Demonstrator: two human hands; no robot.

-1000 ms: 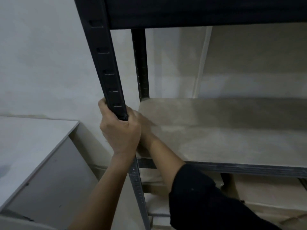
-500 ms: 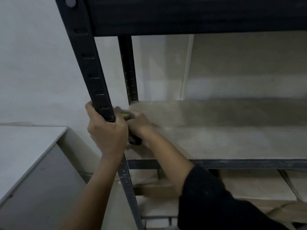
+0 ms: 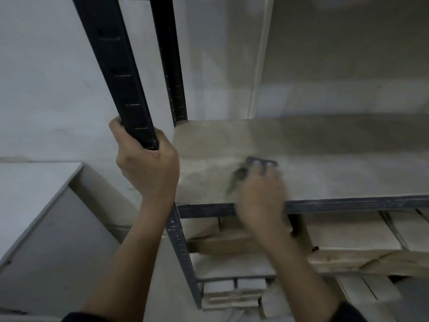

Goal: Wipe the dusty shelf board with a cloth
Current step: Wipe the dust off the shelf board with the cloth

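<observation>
Left hand [image 3: 148, 163] grips the black front post [image 3: 120, 73] of the rack. Right hand [image 3: 260, 189], blurred, presses a dark cloth [image 3: 260, 162] flat on the dusty shelf board [image 3: 336, 163], near its left front corner.

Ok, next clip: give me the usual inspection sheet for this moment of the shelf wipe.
Surface: shelf board, pale and dusty-looking, bare apart from the wiping hand.
Job's things: dark cloth, blurred, under the fingers on the board's left part.
Clutter: paper-wrapped bundles packed on the level below.
Hands: left hand grips the front black upright; right hand presses the cloth on the board, motion-blurred.
Cables: nothing seen.
Surroundings: white wall behind; grey cabinet to the left of the rack.
</observation>
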